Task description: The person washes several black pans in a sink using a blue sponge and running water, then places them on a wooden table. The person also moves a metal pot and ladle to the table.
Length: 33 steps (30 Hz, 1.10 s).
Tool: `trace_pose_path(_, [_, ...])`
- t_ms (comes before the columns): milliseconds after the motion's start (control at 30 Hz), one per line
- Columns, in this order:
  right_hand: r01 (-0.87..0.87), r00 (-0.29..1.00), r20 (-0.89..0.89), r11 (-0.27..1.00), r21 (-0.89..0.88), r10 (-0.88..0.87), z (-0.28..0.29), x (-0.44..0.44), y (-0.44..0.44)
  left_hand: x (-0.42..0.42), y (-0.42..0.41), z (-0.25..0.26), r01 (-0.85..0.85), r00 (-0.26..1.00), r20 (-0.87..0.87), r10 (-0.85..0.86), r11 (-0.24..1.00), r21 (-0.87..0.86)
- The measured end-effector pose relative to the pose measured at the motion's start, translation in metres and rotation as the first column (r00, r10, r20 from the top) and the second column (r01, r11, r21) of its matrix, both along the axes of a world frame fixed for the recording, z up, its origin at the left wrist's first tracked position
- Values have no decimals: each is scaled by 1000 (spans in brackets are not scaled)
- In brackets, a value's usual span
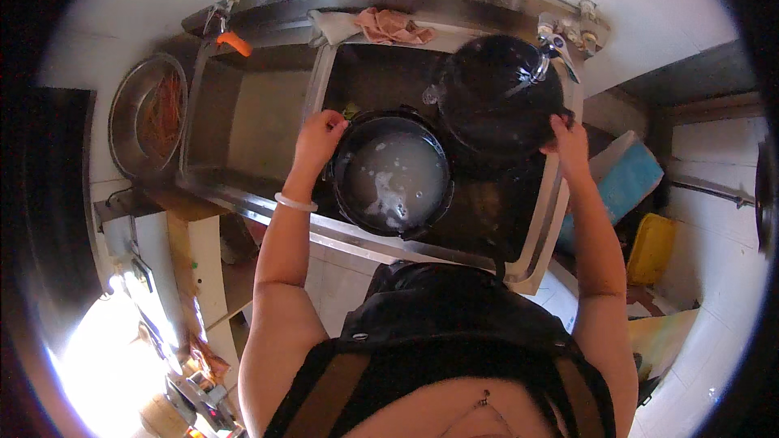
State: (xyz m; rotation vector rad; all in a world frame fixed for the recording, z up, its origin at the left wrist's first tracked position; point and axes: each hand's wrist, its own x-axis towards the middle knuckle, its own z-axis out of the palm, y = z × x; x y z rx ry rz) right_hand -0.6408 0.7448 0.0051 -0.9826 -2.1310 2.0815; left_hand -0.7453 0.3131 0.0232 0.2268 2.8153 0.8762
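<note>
A dark round pot [392, 173] with cloudy, foamy liquid stands in the right basin of a steel sink [322, 82]. At its upper left rim is my left hand [319, 137], fingers bent; whether it pinches something there cannot be told. My right hand [566, 140] grips the right edge of a large dark round pan [499, 97], its thumb and fingers closed about the rim. Water from a metal faucet [538, 67] falls into this pan, which lies behind and to the right of the pot. Small green scraps [351, 111] show beside the left fingertips.
Cloths, one pale [333, 27] and one pink [392, 25], lie on the sink's back ledge. An orange-handled faucet [234, 44] overhangs the left basin. Left of the sink is a steel bowl [149, 115] with reddish strands; a yellow bin [651, 249] stands at right.
</note>
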Motion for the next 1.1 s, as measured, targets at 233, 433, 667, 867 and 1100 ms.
trace_pose_path(233, [-40,995,78,961,-275,64,5,14,-27,0,26,-31,52,977,-207,-58,998,-34])
trace_pose_path(433, [16,998,-53,980,-196,-27,-18,-50,-46,-38,48,-35,175,975,-85,-203,950,-257])
trace_pose_path(667, [-255,958,272,716,651,93,59,-41,3,-66,44,-46,306,935,-135,-329,937,-167])
trace_pose_path(867, [-418,908,403,214,883,113,120,-8,-13,-84,30,29,279,958,-16,-287,942,-187])
trace_pose_path(1100, [-341,940,341,14,940,32,144,83,-42,-81,88,129,275,686,-535,-493,857,-436])
